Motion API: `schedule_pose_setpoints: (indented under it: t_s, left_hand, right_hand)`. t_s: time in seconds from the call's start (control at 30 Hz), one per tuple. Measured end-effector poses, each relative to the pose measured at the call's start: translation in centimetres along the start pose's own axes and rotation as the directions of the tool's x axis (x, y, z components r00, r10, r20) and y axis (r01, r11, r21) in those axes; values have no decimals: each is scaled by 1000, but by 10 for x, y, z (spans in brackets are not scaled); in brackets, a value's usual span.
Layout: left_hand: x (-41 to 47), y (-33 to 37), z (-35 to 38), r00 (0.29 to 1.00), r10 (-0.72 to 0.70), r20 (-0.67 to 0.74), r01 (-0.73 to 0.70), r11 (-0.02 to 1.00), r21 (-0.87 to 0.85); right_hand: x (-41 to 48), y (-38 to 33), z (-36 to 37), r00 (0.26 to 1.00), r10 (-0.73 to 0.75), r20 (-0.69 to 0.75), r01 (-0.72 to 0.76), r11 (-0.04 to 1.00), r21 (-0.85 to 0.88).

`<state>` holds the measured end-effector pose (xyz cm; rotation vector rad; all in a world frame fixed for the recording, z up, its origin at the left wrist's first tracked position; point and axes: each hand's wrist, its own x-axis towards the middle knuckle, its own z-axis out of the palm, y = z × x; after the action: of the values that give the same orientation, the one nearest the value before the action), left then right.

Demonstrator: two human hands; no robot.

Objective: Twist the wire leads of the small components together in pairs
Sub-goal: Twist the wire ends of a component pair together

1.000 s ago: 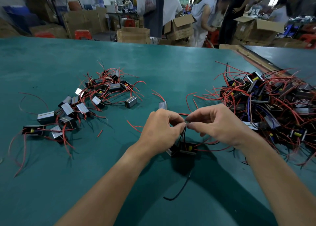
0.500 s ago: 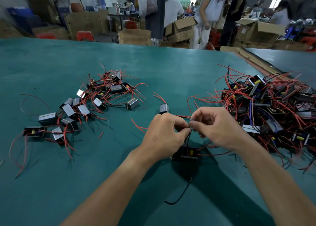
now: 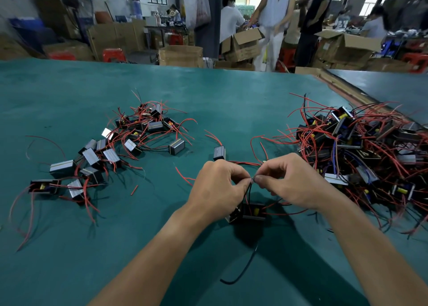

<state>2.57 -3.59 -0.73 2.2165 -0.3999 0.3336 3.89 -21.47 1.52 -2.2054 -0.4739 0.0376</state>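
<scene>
Black component (image 3: 253,212), long axis left-right, leads (image 3: 248,195) rising upright, tips pinched between fingers (image 3: 243,186) of left hand (image 3: 217,190), right hand (image 3: 291,183)

Factory floor: cartons (image 3: 243,44), wired parts heap (image 3: 361,148).

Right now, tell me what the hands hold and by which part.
Both the left hand and the right hand pinch the wire leads of one small component, at their free ends.

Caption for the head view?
Left hand and right hand pinch wire leads of a black component over the green table.
</scene>
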Motion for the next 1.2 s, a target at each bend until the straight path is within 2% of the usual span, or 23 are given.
schedule_pose_setpoints:
  t_s: [0.23,0.43,0.63,0.7,0.8,0.93,1.1,1.2]
  left_hand:
    - [1,-1,-2,1000,-3,12,3,1000,13]
    - [0,2,-2,999,32,17,-32,999,-9]
    - [-1,1,-1,994,110,9,-110,994,-8]
    - [-1,0,0,996,93,-6,-93,995,19]
    - [0,-1,0,999,38,-37,-37,999,24]
    - [0,-3,1,999,4,-50,-4,1000,17]
    - [0,-2,1,1000,6,-24,-5,1000,28]
    - [0,-3,1,1000,16,-20,-15,999,33]
  right_hand:
    - [-2,2,-3,999,-33,38,31,998,63]
    - [-3,0,-5,1000,12,7,-13,993,120]
    - [4,3,4,981,193,-11,-181,936,302]
    - [7,4,9,974,216,-63,-184,926,330]
    - [8,6,11,977,129,-169,-78,957,279]
    - [6,9,8,987,-43,-156,55,996,73]
    - [2,7,8,987,-66,-145,71,997,28]
    - [2,7,6,986,-85,-145,73,994,-87]
